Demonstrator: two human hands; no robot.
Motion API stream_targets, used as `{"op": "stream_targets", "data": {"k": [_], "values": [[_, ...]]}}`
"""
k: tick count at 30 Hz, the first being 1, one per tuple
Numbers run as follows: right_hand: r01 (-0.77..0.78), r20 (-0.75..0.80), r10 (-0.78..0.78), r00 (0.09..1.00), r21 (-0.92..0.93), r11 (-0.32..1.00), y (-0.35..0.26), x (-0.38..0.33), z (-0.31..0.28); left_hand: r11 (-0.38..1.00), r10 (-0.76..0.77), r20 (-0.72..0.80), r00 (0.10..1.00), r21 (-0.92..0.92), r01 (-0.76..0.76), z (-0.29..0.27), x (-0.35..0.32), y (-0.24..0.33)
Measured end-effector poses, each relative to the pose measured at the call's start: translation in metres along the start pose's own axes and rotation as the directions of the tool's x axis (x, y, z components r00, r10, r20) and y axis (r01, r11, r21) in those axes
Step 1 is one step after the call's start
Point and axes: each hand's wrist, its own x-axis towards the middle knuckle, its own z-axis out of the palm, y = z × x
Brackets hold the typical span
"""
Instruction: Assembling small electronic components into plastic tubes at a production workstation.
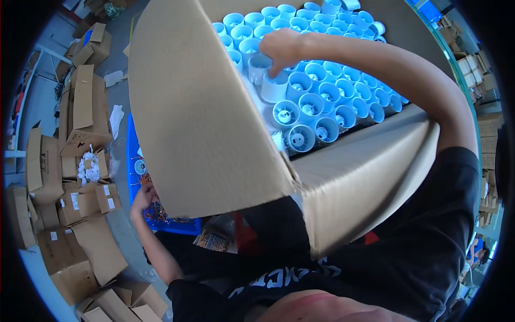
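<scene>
A large open cardboard box (198,118) holds rows of white, round plastic cups (327,91) with fittings inside, which look bluish in the light. My right hand (281,48) reaches over them from the right, its fingers closed on the rim of one white plastic cup (274,88) at the left of the rows. Low on the left, my left hand (144,198) lies among thin orange and red wires (156,212) in a blue tray (182,226). The box flap partly covers that hand, so its fingertips and anything in them are hidden.
Several cardboard boxes (86,112) stand on the floor to the left, one with a white crumpled bundle (91,167). A clear bag of small brown parts (213,241) lies below the tray. Stacked cartons (488,129) line the right side, where another person (476,251) is visible.
</scene>
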Motion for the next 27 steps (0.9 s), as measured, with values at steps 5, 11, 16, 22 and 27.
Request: {"op": "stream_targets", "data": {"k": [5,11,16,22,27], "values": [[0.046,-0.173,-0.073,0.982,-0.151,0.987,0.004,-0.01,0.026,0.994,0.107,-0.044,0.993,-0.023,-0.108,0.005,0.002,0.051],[0.108,-0.311,-0.057,0.949,0.149,0.983,-0.016,0.019,0.022,0.99,0.095,-0.069,0.993,-0.099,-0.101,0.013,0.024,-0.03],[0.328,-0.631,-0.092,0.771,0.268,0.906,0.01,-0.056,-0.047,0.985,0.171,-0.094,0.981,0.045,-0.168,-0.004,0.024,-0.023],[-0.215,-0.809,0.587,-0.01,0.575,0.789,-0.029,-0.224,-0.071,0.967,0.091,-0.317,0.944,0.254,-0.008,-0.018,-0.026,-0.039],[0.764,-0.86,-0.366,0.355,0.041,0.644,-0.324,-0.178,-0.11,0.976,-0.02,-0.224,0.974,0.207,0.068,-0.016,-0.031,-0.023]]}}
